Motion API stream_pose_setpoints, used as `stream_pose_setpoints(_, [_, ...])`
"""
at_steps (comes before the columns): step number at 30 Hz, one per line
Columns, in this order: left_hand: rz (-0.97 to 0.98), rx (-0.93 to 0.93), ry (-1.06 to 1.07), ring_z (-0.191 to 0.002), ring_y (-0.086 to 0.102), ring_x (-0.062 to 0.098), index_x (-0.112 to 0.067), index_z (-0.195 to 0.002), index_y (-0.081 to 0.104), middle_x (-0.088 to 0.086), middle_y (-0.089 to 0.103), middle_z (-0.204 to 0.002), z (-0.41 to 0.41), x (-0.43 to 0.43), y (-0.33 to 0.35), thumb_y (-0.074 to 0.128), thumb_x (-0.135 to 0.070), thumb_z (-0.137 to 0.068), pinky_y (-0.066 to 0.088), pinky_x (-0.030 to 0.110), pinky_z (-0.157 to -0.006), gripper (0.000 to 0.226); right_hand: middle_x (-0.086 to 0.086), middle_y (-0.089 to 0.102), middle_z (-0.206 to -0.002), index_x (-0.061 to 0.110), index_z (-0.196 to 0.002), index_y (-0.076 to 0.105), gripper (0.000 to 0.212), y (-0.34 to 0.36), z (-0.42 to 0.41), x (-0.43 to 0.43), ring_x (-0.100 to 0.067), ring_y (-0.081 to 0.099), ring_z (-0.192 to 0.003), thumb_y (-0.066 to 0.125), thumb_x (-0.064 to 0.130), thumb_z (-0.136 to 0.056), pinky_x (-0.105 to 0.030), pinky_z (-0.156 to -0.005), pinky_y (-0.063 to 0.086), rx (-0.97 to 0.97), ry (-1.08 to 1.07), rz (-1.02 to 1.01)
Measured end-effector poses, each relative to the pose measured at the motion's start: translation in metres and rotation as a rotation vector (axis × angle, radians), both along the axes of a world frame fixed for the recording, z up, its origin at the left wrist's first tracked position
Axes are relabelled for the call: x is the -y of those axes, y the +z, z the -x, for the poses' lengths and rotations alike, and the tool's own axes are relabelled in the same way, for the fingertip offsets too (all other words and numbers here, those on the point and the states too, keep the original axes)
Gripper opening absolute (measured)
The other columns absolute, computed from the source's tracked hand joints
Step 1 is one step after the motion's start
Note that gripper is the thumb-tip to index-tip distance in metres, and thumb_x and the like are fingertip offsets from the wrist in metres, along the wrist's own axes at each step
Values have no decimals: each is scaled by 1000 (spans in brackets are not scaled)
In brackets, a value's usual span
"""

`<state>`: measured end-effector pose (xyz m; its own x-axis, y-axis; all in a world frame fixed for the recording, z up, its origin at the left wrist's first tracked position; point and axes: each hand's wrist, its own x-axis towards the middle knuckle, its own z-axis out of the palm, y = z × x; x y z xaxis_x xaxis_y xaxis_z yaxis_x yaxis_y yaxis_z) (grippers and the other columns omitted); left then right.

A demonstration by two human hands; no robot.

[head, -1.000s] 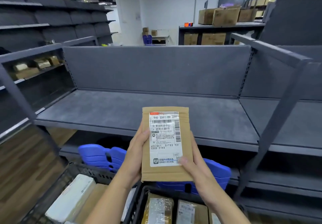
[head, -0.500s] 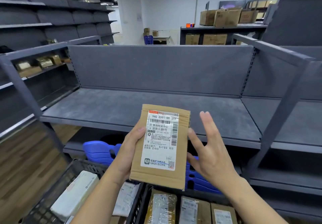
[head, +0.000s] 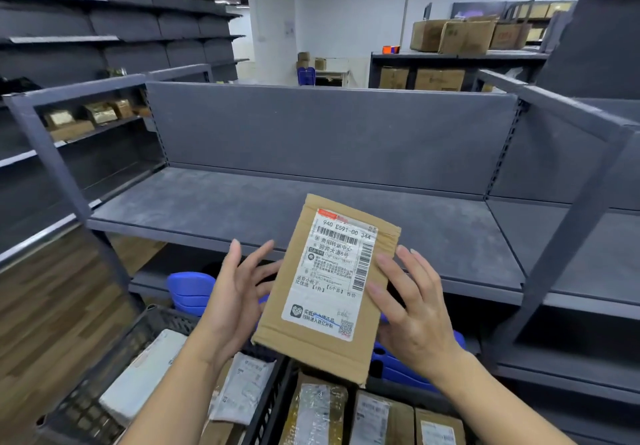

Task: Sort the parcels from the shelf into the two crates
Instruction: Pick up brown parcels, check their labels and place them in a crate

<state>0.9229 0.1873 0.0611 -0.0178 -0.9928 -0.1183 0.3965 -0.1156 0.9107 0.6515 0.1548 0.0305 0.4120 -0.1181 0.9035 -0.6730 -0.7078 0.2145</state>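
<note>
The parcel point(head: 323, 288), a flat brown cardboard mailer with a white printed label facing up, was in the air in front of the shelf's point(head: 242, 209) front edge, tilted with its top leaning to the right, above the gap between the two crates. The left hand point(head: 235, 302) was just beside the parcel's left edge, fingers straight and spread wide; whether its fingertips touched the back of the parcel could not be told. The right hand point(head: 412, 309) lay against the parcel's right edge with straight fingers, its thumb and forefinger overlapping the front face. Neither hand was curled round it. The shelf board behind was bare grey metal. Below, the left crate point(head: 90, 399), of black mesh, held a white padded parcel point(head: 138, 385) and a pale poly bag point(head: 242, 385) near its right wall. The right crate point(head: 394, 387) held three brown labelled packets point(head: 381, 417) side by side. Blue plastic items point(head: 188, 288) sat under the shelf behind the crates. Cardboard boxes point(head: 464, 36) stood on a far rack at the upper right.
</note>
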Motion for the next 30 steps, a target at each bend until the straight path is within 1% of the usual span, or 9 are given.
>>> stream_pose_setpoints(3, [21, 45, -40, -133, 58, 39, -20, -148, 55, 18, 61, -144, 1, -9, -5, 44, -73, -95, 40, 62, -114, 76, -11, 44, -148, 26, -145, 32, 73, -1, 0, 1, -36, 38, -142, 80, 25, -91, -58, -113, 43, 9, -17, 32])
stream_pose_setpoints(7, [149, 154, -189, -130, 62, 31, -23, -149, 52, 12, 63, -144, 11, -16, 0, 75, -71, -76, 55, 43, -98, 90, -6, 32, -157, 28, -147, 31, 73, -3, 7, 5, -36, 34, -145, 79, 20, -93, -57, -117, 38, -36, -24, 49])
stream_pose_setpoints(12, [162, 185, -227, -127, 63, 40, -23, -145, 54, 14, 64, -142, 17, -15, 2, 79, -38, -72, 52, 51, -102, 79, -8, 28, -159, 28, -148, 29, 76, -1, 14, 9, -37, 31, -147, 80, 20, -92, -56, -121, 33, -73, -17, 52])
stream_pose_setpoints(17, [178, 173, -207, -129, 62, 39, -18, -147, 53, 15, 64, -142, 21, -17, 5, 80, -46, -74, 50, 53, -104, 82, -10, 23, -164, 33, -161, 17, 97, 0, 9, 11, -36, 29, -149, 81, 13, -90, -58, -118, 38, -83, -6, 60])
stream_pose_setpoints(21, [194, 150, -172, -128, 64, 31, -28, -147, 55, 11, 64, -143, 19, -17, 4, 69, -72, -79, 49, 56, -101, 82, -10, 40, -156, 22, -150, 32, 86, 8, 7, 12, -31, 37, -149, 85, 20, -83, -56, -119, 36, -79, -11, -15])
stream_pose_setpoints(23, [171, 44, -85, -128, 62, 32, -28, -154, 47, 10, 63, -144, 16, -14, 4, 42, -78, -92, 46, 59, -101, 80, -5, 50, -149, 23, -145, 43, 93, 17, 1, 6, -24, 48, -141, 91, 39, -67, -46, -117, 39, 126, -14, -381])
stream_pose_setpoints(26, [122, -11, 86, -125, 65, 33, -28, -149, 52, 11, 67, -138, 8, -6, -1, 24, -68, -102, 50, 57, -100, 68, 15, 67, -122, 42, -127, 50, 76, 29, -16, -11, -5, 62, -117, 80, 56, -58, -32, -103, 49, 774, 257, -1117])
stream_pose_setpoints(28, [118, 12, 134, -127, 64, 31, -28, -145, 57, 10, 68, -137, 5, -4, -4, 30, -66, -101, 51, 56, -100, 64, 17, 74, -114, 32, -124, 59, 68, 25, -21, -6, -4, 67, -111, 73, 58, -63, -38, -105, 51, 1080, 426, -1249])
stream_pose_setpoints(30, [120, 32, 155, -129, 63, 30, -28, -143, 60, 9, 68, -136, 5, -6, -3, 38, -66, -95, 50, 56, -102, 64, 15, 76, -112, 26, -120, 64, 68, 24, -24, -4, -9, 69, -110, 69, 61, -62, -41, -105, 52, 1169, 448, -1319])
